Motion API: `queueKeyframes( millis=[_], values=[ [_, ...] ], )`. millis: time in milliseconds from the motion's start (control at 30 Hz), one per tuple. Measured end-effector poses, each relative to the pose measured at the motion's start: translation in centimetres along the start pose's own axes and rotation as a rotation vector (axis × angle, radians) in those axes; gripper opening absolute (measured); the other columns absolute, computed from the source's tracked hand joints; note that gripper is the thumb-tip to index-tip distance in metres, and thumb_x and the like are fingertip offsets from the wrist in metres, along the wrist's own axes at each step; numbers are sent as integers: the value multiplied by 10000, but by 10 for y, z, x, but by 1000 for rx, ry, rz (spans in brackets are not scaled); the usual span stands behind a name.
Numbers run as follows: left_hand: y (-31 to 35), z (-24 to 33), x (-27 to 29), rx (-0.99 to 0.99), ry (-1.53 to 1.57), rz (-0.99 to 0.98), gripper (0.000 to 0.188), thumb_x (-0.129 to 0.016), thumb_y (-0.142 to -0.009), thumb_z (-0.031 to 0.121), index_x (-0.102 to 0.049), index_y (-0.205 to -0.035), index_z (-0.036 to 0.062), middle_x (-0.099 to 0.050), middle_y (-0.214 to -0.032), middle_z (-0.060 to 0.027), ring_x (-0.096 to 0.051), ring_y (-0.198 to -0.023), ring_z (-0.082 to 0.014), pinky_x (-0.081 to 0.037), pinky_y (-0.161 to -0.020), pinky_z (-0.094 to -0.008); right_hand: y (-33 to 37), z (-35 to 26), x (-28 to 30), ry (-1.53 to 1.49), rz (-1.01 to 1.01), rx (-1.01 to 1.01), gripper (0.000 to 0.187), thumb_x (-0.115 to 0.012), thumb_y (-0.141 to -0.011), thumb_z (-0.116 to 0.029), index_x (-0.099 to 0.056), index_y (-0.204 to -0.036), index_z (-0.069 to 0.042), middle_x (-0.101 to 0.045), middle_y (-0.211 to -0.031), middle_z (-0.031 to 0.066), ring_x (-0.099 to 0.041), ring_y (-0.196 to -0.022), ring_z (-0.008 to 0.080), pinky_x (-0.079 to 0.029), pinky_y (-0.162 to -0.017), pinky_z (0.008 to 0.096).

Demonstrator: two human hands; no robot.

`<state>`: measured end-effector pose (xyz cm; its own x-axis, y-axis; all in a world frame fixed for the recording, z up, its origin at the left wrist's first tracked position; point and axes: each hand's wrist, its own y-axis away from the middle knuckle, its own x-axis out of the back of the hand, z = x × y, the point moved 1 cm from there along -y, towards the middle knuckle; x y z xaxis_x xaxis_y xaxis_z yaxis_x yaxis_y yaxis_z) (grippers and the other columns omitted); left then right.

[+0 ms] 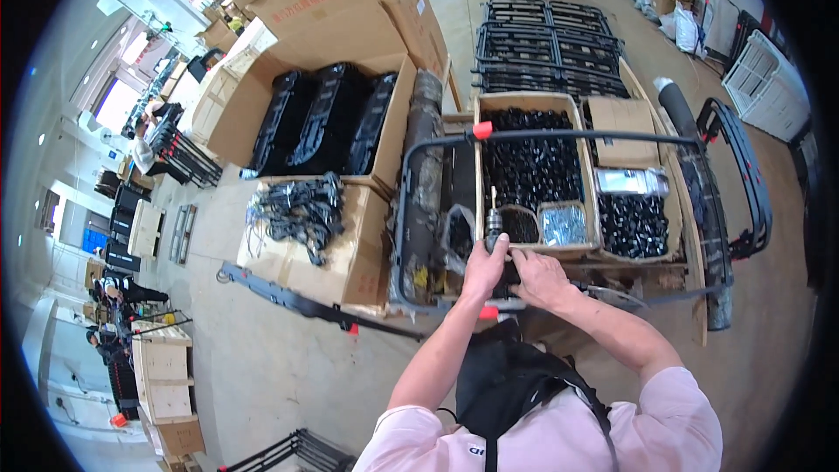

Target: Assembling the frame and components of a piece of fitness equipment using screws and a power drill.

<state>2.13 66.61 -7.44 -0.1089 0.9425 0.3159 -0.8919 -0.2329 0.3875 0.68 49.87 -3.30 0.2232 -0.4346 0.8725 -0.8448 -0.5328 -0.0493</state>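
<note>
My left hand (483, 267) grips a black power driver (494, 229) held upright, its bit pointing up near the front edge of a wooden crate (478, 131). My right hand (537, 275) rests beside it on the near bar of a black tubular metal frame (559, 135), fingers bent on the bar by the tool. The frame lies across the crate, with orange clamps (481, 129) at its far left corner and near my hands. The crate holds many small black parts (533, 166) and a bag of shiny screws (564, 224).
Open cardboard boxes with black moulded parts (328, 118) and a cable bundle (297, 210) stand to the left. A stack of black metal frames (551, 48) lies on the floor beyond the crate. A long black bar (306, 301) lies near left. People work at far left.
</note>
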Motion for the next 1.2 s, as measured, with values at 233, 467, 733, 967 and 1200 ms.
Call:
queueKeyframes(
  millis=[233, 467, 733, 967, 1200],
  values=[
    [189, -73, 24, -111, 142, 189, 457, -663, -1051, 439, -650, -1076, -17, -692, -888, -131, -649, -843, -200, -543, -802, -392, 133, -76, -31, -77, -59, 219, 731, -847, -736, -223, -567, -1367, 17, -651, -1032, 183, -715, -883, 366, -593, -789, 465],
    [223, -193, 27, 38, 161, 195, 441, -667, -1054, 430, -648, -1007, -9, -664, -851, -101, -608, -801, -185, -532, -769, -400, 192, -98, -121, -118, -261, 184, 820, -856, -755, -281, -496, -1427, 20, -677, -1107, 210, -709, -986, 429, -586, -867, 522],
    [201, -220, 38, 31, 77, 104, 471, -668, -1047, 459, -665, -976, -7, -682, -849, -93, -614, -792, -183, -518, -761, -394, 196, -124, -142, -98, -189, -49, 724, -872, -746, -281, -550, -1327, 6, -697, -1086, 218, -723, -985, 439, -599, -866, 521],
    [197, -212, 50, 20, 1, 39, 511, -670, -1034, 498, -672, -984, -10, -690, -857, -106, -633, -805, -210, -523, -774, -409, 197, -131, -150, -91, -182, -124, 694, -844, -753, -285, -558, -1311, 12, -705, -1128, 235, -711, -1022, 443, -585, -905, 526],
    [194, -209, 54, 54, -51, 7, 602, -637, -1014, 579, -698, -1089, -15, -748, -1027, -240, -725, -997, -381, -539, -907, -479, 193, -134, -149, -87, -181, -130, 741, -858, -746, -312, -537, -1322, 27, -717, -1116, 268, -711, -1032, 454, -582, -896, 532]
  ],
)
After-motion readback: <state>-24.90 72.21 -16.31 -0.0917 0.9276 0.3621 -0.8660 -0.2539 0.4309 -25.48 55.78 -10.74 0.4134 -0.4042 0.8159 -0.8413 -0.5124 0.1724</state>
